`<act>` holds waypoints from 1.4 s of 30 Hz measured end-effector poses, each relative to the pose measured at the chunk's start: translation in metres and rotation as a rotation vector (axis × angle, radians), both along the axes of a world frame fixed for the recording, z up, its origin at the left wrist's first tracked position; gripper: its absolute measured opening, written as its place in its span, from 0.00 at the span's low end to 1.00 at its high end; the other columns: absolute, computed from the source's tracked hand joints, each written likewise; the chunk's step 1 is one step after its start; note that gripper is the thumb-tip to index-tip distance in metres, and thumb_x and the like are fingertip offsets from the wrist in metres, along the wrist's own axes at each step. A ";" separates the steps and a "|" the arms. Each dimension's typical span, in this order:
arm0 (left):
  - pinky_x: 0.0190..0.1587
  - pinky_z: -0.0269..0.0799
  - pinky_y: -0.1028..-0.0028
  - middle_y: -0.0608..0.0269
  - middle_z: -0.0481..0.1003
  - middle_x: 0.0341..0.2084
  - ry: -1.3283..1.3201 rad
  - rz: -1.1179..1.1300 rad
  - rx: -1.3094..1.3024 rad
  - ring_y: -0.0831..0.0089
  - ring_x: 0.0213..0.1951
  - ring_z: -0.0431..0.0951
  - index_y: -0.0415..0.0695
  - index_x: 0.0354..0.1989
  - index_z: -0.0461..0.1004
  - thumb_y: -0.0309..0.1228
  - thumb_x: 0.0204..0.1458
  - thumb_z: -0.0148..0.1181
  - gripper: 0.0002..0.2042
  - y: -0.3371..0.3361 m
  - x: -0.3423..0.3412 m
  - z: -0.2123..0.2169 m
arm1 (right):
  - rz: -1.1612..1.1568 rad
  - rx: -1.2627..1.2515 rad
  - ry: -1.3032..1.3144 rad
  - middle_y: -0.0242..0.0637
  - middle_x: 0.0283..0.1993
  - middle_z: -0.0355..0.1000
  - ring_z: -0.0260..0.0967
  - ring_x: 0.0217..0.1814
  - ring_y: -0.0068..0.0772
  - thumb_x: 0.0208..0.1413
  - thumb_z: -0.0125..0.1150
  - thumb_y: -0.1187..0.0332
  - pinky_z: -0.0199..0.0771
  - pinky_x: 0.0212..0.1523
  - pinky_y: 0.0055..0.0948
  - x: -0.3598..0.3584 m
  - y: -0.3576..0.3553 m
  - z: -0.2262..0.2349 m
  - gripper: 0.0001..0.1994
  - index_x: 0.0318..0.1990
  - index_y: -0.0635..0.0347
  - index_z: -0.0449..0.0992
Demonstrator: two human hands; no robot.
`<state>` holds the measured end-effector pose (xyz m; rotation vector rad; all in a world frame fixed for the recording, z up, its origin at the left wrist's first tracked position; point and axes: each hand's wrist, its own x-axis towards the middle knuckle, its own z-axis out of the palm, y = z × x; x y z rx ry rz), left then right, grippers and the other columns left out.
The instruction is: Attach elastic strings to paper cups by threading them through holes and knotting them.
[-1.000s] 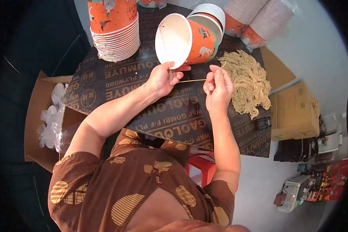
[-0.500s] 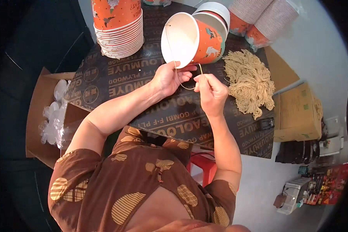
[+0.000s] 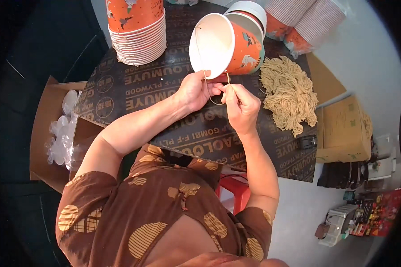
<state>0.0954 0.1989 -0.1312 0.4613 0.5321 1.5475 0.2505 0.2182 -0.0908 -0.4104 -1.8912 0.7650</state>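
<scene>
An orange paper bucket [image 3: 247, 55] with a white inside lies tipped, its open mouth turned toward me and to the left. My left hand [image 3: 196, 92] grips the bucket's lower rim, thumb inside the mouth and fingers outside. A thin beige cord [image 3: 213, 101] runs from a hole at the upper rim, across the mouth and under my left thumb. From there it loops to my right hand [image 3: 243, 104], which pinches the cord close to the outer wall by the lower rim. To the right of my right hand lies a heap of beige cords [image 3: 289, 93].
A tall stack of orange buckets [image 3: 138, 38] stands at the back left. White-rimmed buckets [image 3: 253, 11] sit behind the held one, with bagged stacks [image 3: 314, 26] at the back right. Cardboard boxes flank the dark tabletop [image 3: 200, 138], the left box [image 3: 47, 129] holding clear plastic pieces.
The bucket and my left thumb have shifted slightly right. My right hand has drawn a little closer to the rim, and the cord loop between the hands looks slightly smaller.
</scene>
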 end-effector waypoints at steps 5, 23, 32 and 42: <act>0.36 0.75 0.75 0.48 0.75 0.41 -0.005 0.010 -0.006 0.68 0.33 0.77 0.31 0.51 0.66 0.33 0.60 0.44 0.18 -0.001 0.002 0.000 | -0.003 0.008 -0.033 0.37 0.26 0.74 0.69 0.23 0.19 0.56 0.53 0.79 0.67 0.23 0.20 0.001 -0.001 0.003 0.05 0.31 0.71 0.75; 0.28 0.77 0.74 0.45 0.75 0.33 0.013 0.039 -0.026 0.65 0.28 0.78 0.23 0.45 0.65 0.29 0.61 0.38 0.17 -0.007 0.008 0.012 | -0.016 0.000 -0.047 0.40 0.26 0.76 0.75 0.26 0.25 0.55 0.52 0.80 0.72 0.26 0.23 0.001 0.002 0.003 0.05 0.28 0.70 0.73; 0.26 0.76 0.73 0.46 0.75 0.33 0.079 0.059 -0.008 0.66 0.27 0.77 0.24 0.44 0.66 0.29 0.61 0.38 0.16 -0.006 0.006 0.011 | -0.096 -0.089 -0.084 0.37 0.24 0.74 0.71 0.23 0.22 0.56 0.54 0.79 0.70 0.25 0.23 0.001 0.004 0.000 0.04 0.30 0.69 0.74; 0.27 0.76 0.73 0.47 0.75 0.34 0.057 0.057 -0.019 0.66 0.27 0.77 0.25 0.46 0.66 0.29 0.61 0.38 0.16 -0.005 0.005 0.007 | -0.133 -0.110 -0.077 0.38 0.23 0.73 0.70 0.22 0.19 0.55 0.59 0.76 0.69 0.24 0.23 0.001 0.008 -0.010 0.03 0.34 0.67 0.76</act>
